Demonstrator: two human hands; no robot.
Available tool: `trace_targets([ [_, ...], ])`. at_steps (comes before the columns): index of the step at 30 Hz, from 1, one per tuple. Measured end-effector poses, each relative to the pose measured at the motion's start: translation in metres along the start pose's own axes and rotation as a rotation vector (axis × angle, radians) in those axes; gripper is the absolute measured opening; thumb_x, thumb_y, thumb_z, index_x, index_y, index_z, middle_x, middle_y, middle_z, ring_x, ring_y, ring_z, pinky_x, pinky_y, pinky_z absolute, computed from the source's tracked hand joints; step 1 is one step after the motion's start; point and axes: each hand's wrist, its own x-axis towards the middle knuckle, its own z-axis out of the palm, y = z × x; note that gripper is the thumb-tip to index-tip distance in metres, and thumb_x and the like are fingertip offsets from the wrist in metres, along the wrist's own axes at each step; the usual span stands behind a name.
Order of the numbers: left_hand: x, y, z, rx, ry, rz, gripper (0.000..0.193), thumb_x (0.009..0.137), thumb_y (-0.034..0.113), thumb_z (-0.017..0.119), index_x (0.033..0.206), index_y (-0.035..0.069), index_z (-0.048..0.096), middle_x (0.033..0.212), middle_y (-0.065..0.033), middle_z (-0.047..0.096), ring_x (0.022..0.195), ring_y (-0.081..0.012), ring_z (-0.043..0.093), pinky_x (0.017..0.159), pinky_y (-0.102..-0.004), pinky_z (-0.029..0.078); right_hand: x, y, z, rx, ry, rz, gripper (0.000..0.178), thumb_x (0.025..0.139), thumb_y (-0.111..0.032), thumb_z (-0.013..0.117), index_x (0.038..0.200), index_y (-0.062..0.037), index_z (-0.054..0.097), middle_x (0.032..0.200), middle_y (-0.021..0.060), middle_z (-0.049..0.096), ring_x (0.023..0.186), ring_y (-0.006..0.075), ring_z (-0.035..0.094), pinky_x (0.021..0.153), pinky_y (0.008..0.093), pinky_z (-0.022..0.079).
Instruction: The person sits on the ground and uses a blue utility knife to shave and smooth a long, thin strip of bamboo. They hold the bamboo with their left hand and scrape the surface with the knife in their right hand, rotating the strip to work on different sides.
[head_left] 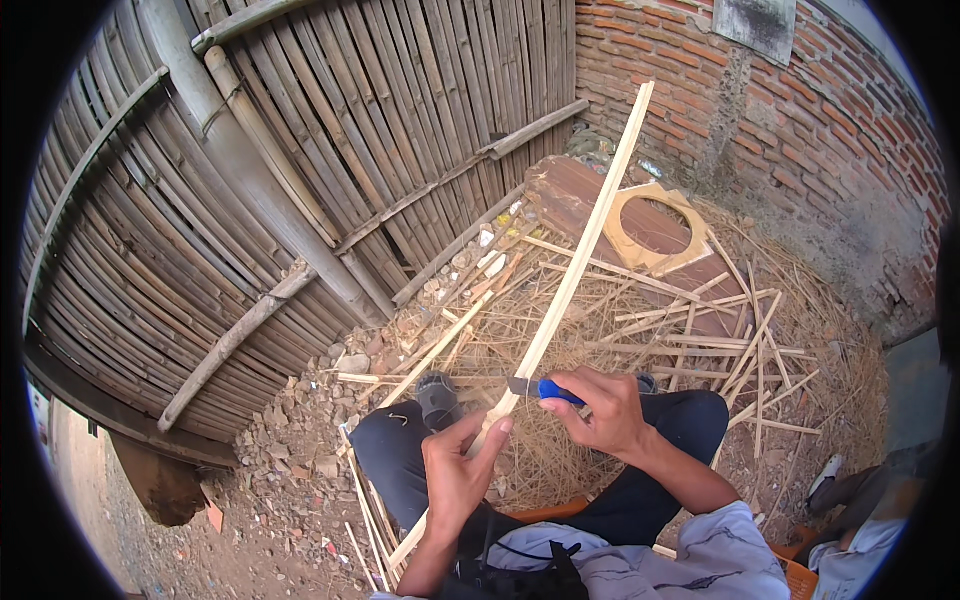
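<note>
A long pale bamboo strip (572,285) slants up and away from my lap toward the brick wall. My left hand (462,467) is closed around its lower part, with the thumb lying along it. In my right hand (603,412) is a knife (561,391) with a blue handle, gripped between thumb and fingers. Its dark blade lies across the strip, touching it just above my left hand. The strip's near end passes below my left wrist and is partly hidden by my forearm.
Thin shavings (545,440) and loose strips (700,345) litter the ground ahead. A square board with a round hole (616,236) rests on a brown panel (560,195). A bamboo fence (350,110) stands left, a brick wall (680,90) behind. Another person (865,510) is at right.
</note>
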Motion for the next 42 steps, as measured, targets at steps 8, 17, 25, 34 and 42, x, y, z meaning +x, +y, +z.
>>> trace_targets([
  [8, -0.002, 0.006, -0.001, 0.034, 0.018, -0.007, 0.023, 0.105, 0.011, 0.078, 0.118, -0.007, 0.08, 0.08, 0.0003, 0.071, 0.074, -0.0047, 0.062, 0.066, -0.0228, 0.047, 0.002, 0.0, -0.005, -0.078, 0.03, -0.066, 0.031, 0.094, -0.034, 0.086, 0.109, -0.0075, 0.079, 0.084, 0.0053, 0.076, 0.062, 0.0232, 0.072, 0.053, 0.0349, 0.054],
  [17, -0.007, 0.001, -0.008, 0.049, 0.007, -0.007, 0.02, 0.104, 0.009, 0.079, 0.116, -0.007, 0.081, 0.079, -0.0001, 0.072, 0.072, -0.0043, 0.062, 0.064, -0.0225, 0.047, 0.011, 0.015, -0.017, -0.139, 0.135, 0.027, 0.028, 0.097, -0.03, 0.084, 0.111, -0.0057, 0.081, 0.087, 0.0089, 0.079, 0.065, 0.0243, 0.075, 0.056, 0.0355, 0.056],
  [25, -0.023, -0.009, -0.018, 0.0, -0.038, -0.035, 0.018, 0.104, 0.008, 0.079, 0.114, -0.007, 0.08, 0.081, -0.0013, 0.073, 0.074, -0.0038, 0.062, 0.066, -0.0218, 0.049, 0.047, 0.059, -0.077, -0.207, 0.265, 0.21, 0.029, 0.103, -0.025, 0.078, 0.114, 0.0021, 0.078, 0.095, 0.0201, 0.08, 0.079, 0.0339, 0.079, 0.072, 0.0397, 0.06],
  [34, -0.01, 0.0, -0.009, 0.003, -0.024, -0.002, 0.026, 0.102, 0.008, 0.081, 0.121, -0.008, 0.076, 0.09, -0.0032, 0.076, 0.083, -0.0044, 0.064, 0.072, -0.0222, 0.05, 0.012, 0.039, -0.032, -0.011, 0.112, 0.164, 0.028, 0.1, -0.024, 0.081, 0.112, 0.0006, 0.077, 0.096, 0.0162, 0.08, 0.076, 0.0308, 0.078, 0.067, 0.0382, 0.06],
  [42, 0.0, 0.001, 0.006, 0.084, 0.08, 0.233, 0.041, 0.091, 0.017, 0.092, 0.122, -0.006, 0.078, 0.091, -0.0171, 0.078, 0.074, -0.0218, 0.073, 0.073, -0.0351, 0.057, -0.008, -0.001, 0.006, 0.083, 0.011, 0.002, 0.029, 0.095, -0.029, 0.086, 0.11, -0.0057, 0.078, 0.093, 0.0084, 0.08, 0.07, 0.0245, 0.077, 0.058, 0.0347, 0.058],
])
